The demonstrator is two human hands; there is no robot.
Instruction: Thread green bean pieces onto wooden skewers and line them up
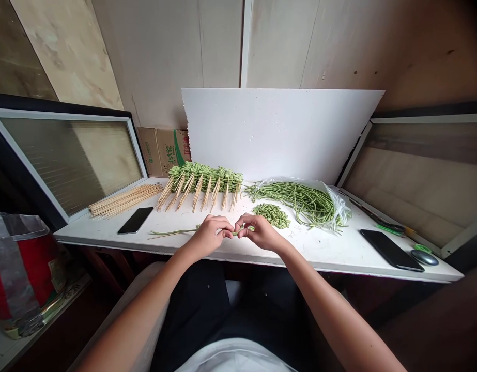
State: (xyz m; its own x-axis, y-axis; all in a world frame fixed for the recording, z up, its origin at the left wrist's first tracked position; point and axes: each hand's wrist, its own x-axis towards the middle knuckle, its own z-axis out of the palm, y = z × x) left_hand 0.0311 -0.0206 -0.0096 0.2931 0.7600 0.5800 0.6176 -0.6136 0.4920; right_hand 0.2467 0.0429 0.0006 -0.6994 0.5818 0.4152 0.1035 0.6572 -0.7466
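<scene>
My left hand [212, 234] and my right hand [257, 231] meet at the front of the white table, fingers closed on long green beans [172, 233]. The beans' loose ends trail left past my left hand, and short ends show at my right fingers. How many beans I hold is hard to make out. Just behind my right hand lies a pile of short bean pieces [272, 215]. Farther right, long whole beans [300, 200] spill from a clear plastic bag [339, 205]. Skewered bean pieces [207, 173] are stacked at the back, with their bamboo sticks pointing toward me.
Bare bamboo skewers [124, 200] and a phone [135, 220] lie on the left of the table [207, 251]. At right are another phone [390, 250], a mouse [425, 257] and scissors [391, 227]. A white foam board [280, 132] and cardboard box [160, 150] stand behind.
</scene>
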